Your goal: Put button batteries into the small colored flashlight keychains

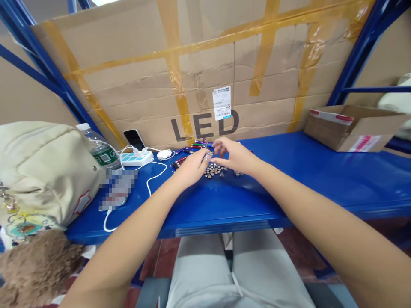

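Note:
My left hand [194, 166] is closed in a pinch above the blue shelf, with a small shiny piece at its fingertips that is too small to make out. Close beside it on the right, my right hand [236, 155] has bent fingers, with a gap between them and the thumb, and nothing visible in it. Just below both hands lies a loose cluster of small round silvery pieces, like button cells [214, 171]. A few more silvery pieces [238, 173] sit under my right hand. Behind the hands are several slim coloured metallic tubes [201, 145], partly hidden.
A big taped cardboard sheet [135, 94] backs the blue shelf [289, 171]. On the left are a cream bag [48, 158], water bottle [102, 149], power strip [135, 158], white cable [150, 179] and blurred phone [117, 188]. An open carton [349, 132] stands at right.

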Tool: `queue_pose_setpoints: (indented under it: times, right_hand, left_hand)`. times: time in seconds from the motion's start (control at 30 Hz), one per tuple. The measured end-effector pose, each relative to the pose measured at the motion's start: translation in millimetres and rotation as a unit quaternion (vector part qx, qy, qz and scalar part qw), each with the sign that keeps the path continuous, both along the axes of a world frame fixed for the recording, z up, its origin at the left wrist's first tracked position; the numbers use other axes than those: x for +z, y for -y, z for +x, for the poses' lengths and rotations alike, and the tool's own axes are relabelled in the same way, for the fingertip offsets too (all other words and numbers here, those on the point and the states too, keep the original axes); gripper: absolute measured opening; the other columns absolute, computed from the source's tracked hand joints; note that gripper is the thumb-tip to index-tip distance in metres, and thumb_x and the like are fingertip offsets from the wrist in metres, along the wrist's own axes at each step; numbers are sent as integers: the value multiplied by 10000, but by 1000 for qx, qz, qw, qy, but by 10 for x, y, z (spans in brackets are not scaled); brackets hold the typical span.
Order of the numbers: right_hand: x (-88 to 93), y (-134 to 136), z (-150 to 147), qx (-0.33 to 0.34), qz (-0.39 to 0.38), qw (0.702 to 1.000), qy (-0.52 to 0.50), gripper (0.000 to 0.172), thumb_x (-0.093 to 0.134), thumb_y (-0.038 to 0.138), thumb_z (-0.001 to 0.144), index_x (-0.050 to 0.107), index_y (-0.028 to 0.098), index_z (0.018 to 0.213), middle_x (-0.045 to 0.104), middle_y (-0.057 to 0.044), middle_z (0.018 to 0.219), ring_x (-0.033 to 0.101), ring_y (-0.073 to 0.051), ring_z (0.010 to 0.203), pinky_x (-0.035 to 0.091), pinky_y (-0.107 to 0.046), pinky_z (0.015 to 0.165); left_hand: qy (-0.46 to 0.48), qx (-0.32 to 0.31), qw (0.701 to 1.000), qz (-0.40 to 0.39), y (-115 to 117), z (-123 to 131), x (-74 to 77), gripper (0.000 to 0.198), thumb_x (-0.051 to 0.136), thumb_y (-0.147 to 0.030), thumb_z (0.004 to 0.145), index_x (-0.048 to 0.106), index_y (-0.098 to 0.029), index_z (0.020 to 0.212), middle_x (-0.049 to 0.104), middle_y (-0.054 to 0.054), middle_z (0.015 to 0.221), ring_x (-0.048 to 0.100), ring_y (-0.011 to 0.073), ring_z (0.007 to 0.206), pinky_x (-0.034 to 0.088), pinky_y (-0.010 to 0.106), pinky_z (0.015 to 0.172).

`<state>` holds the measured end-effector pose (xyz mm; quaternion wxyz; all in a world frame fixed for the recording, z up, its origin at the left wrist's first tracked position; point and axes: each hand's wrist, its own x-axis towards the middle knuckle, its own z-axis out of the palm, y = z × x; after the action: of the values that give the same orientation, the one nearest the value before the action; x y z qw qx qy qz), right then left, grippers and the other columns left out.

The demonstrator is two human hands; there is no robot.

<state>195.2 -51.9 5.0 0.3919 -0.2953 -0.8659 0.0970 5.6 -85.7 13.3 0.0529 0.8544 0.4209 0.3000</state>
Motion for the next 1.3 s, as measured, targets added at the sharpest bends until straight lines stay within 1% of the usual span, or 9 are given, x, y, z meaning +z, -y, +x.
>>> queue_pose_setpoints:
  times: [0.1, 0.2, 0.37, 0.57, 0.7, 0.83, 0.97, 1.1, 1.3]
  right_hand:
    - [62, 65, 9, -6, 86, 994, 63, 317, 572, 333, 823, 572, 173, 1097, 632, -73, 962, 576, -178, 828, 427, -313, 749]
    - [77, 85, -16, -20, 125, 991, 39, 203, 468, 316, 886, 602, 171, 929, 616, -58, 856, 553, -167, 786, 407, -298, 720]
    - [14, 14, -59, -64, 4, 997, -35, 224, 430, 319, 900, 508, 185, 738, 553, 0, 651, 484, -130, 593, 352, -263, 570]
    - [-59, -26, -63, -2, -119, 992, 50, 251, 366, 261, 931, 440, 207, 698, 544, 23, 600, 507, -123, 534, 391, -273, 571]
    - [-77, -12, -94, 15, -172, 984, 46, 275, 330, 268, 950, 418, 210, 696, 543, 23, 601, 521, -116, 510, 420, -278, 571]
    - [-65, 35, -124, -10, -152, 987, 48, 258, 308, 306, 957, 381, 218, 725, 545, 22, 607, 518, -124, 520, 403, -270, 555]
    - [-48, 90, -148, -89, -64, 986, 125, 207, 363, 369, 934, 410, 214, 806, 614, -37, 739, 541, -167, 605, 355, -274, 542]
    - [-22, 110, -160, -157, -4, 971, 178, 194, 369, 345, 934, 467, 179, 960, 665, -104, 875, 586, -199, 671, 326, -275, 539]
    - [-2, 148, -167, -212, 58, 936, 275, 322, 311, 382, 964, 503, 145, 1067, 695, -149, 924, 647, -258, 763, 359, -293, 577]
  left_hand:
    - [24, -6, 1000, 3, 9, 13, -24, 238, 364, -297, 960, 544, -165, 1042, 636, 86, 1031, 589, 214, 945, 442, 334, 829]
    - [26, 0, 1000, 1, 32, 22, -14, 228, 372, -305, 957, 543, -166, 1015, 640, 71, 951, 596, 199, 864, 450, 313, 776]
    - [9, 3, 1000, 1, 54, 16, -1, 237, 370, -319, 957, 549, -180, 1026, 634, 47, 875, 592, 183, 781, 455, 298, 716]
    - [-17, 8, 1000, 7, 23, -19, -29, 290, 369, -296, 954, 498, -185, 1188, 640, 94, 1084, 610, 230, 970, 461, 367, 855]
    - [-14, -2, 1000, 19, 0, -60, -15, 312, 374, -270, 951, 472, -194, 1237, 621, 91, 1161, 598, 228, 1039, 450, 367, 904]
    - [15, 12, 1000, 12, 0, -55, -13, 280, 376, -273, 952, 506, -178, 1181, 657, 82, 1054, 620, 219, 966, 461, 353, 867]
    - [30, 23, 999, 6, 39, 8, -19, 235, 391, -270, 945, 531, -173, 1107, 665, 69, 953, 626, 213, 887, 467, 335, 800]
    - [54, 54, 997, -10, 74, 61, -2, 195, 415, -250, 929, 543, -162, 1047, 660, 58, 864, 619, 201, 820, 460, 320, 768]
    - [70, 92, 991, -62, 72, 37, 30, 180, 420, -289, 919, 557, -174, 945, 610, 19, 721, 578, 166, 651, 436, 275, 626]
